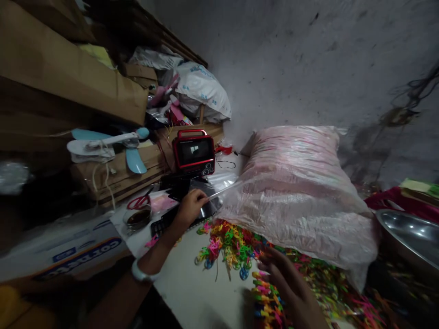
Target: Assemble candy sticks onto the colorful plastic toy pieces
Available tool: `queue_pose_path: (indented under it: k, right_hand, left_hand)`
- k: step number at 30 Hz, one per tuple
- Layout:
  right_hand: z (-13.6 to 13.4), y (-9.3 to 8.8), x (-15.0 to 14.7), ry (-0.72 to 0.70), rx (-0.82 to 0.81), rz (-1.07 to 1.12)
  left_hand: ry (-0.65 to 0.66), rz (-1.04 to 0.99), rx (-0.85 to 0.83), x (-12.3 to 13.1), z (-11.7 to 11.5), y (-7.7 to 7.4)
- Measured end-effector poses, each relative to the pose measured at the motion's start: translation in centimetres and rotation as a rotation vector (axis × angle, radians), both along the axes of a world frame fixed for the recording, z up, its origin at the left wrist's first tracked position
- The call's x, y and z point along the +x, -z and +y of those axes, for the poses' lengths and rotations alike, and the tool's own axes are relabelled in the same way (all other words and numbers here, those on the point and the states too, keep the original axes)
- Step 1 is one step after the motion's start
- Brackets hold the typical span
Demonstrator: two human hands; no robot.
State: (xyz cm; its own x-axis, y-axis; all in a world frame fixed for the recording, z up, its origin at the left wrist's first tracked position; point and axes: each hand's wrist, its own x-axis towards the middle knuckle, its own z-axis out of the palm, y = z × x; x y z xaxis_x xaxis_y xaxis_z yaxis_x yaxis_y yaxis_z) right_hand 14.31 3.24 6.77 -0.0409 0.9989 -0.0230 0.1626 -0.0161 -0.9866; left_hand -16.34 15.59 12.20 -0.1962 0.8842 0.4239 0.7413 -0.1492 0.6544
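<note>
My left hand (190, 208) reaches forward with its fingers pinched on the edge of a clear plastic bag (214, 196). That edge lies beside a large, stuffed, pinkish plastic sack (298, 192). My right hand (291, 288) hovers low over a heap of small colourful plastic pieces (233, 244) on the white table (195, 288). Its fingers are stretched out and slightly blurred. A white band sits on my left wrist (142, 274).
A red portable screen device (194, 153) stands behind the left hand. Red scissors (139, 202) and a small dark bowl (138, 218) lie to the left. Cardboard boxes (68, 73), a blue fan (109, 144) and white sacks (200, 89) fill the left. A metal basin (411, 237) sits at the right.
</note>
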Motion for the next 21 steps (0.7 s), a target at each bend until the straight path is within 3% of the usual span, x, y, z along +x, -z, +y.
queue_pose_path:
  k: [2, 4, 6, 8, 12, 14, 18, 21]
  right_hand:
    - [3.1, -0.5, -5.1, -0.233, -0.32, 0.454]
    - [5.2, -0.5, -9.2, -0.375, -0.482, 0.711]
    - [6.2, -0.2, -11.6, -0.342, -0.503, 0.82]
    - [6.2, 0.2, -12.4, -0.242, -0.422, 0.833]
    - [4.4, 0.6, -11.2, -0.087, -0.161, 0.548]
    - [3.3, 0.7, -10.3, -0.07, -0.025, 0.338]
    - [2.1, 0.8, -7.6, -0.091, 0.172, -0.038]
    - [1.5, 1.0, -4.0, -0.007, 0.336, -0.426]
  left_hand:
    - [0.055, -0.14, 0.073, 0.5, -3.7, 0.7]
    - [0.084, -0.242, 0.099, 1.1, -6.8, 1.9]
    - [0.084, -0.289, 0.077, 1.5, -9.2, 3.5]
    - [0.043, -0.297, 0.05, 1.9, -11.0, 5.1]
    - [-0.1, -0.265, 0.165, 4.3, -13.5, 8.0]
    - [0.036, -0.294, 0.125, 6.6, -14.2, 8.8]
    - [0.406, -0.494, -0.175, 10.3, -14.7, 8.8]
    - [0.383, -0.8, -0.234, 10.4, -14.2, 8.2]
